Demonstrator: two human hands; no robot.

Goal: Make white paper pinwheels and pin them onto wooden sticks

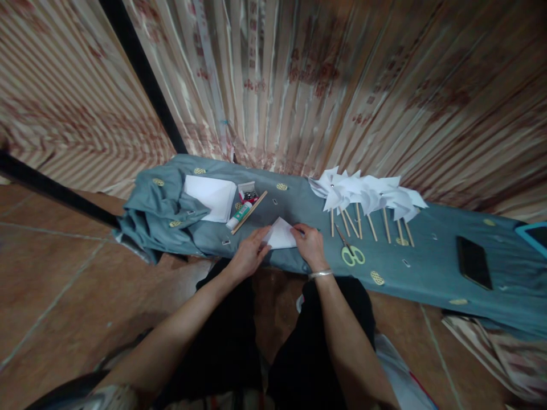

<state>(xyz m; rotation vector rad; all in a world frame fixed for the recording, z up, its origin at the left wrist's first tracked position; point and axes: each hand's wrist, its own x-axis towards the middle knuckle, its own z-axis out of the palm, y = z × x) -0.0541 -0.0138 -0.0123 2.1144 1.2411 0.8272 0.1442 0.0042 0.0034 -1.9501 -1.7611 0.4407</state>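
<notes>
A folded piece of white paper (281,234), roughly triangular with its tip pointing away from me, lies between my hands at the near edge of the cloth. My left hand (252,250) grips its left side, thumb and fingers closed on it. At the right side, my right hand (309,245) pinches the paper too. A small dark, thin item shows by the right fingers; its kind is unclear. Just right of that hand lie scissors (352,255) with light green handles, blades pointing away.
Several white paper pinwheels (371,192) on wooden sticks lie at the back right. Left are a stack of white paper (209,196), a glue stick (239,215), wooden sticks (252,210) and a small red-and-white box (248,193). A phone (473,263) rests far right on the blue-green cloth (431,267).
</notes>
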